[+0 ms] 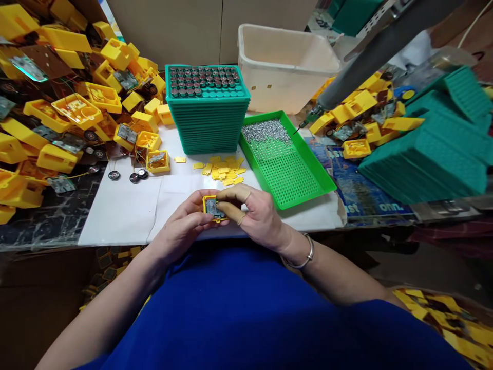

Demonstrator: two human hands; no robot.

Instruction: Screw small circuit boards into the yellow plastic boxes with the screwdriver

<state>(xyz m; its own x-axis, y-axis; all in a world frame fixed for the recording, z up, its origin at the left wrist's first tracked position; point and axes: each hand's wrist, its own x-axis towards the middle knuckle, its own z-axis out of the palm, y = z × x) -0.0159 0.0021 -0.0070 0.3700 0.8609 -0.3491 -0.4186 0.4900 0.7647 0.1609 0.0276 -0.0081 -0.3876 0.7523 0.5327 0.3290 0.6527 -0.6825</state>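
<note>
Touching 1 yellow housing (204,205): left hand (188,216) clasping, right hand (259,213) narrowly curled.

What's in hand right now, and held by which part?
The yellow case: the left hand grips its left side; the right hand touches its right side.

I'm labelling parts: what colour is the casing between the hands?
The casing is yellow, as the head view shows.
</note>
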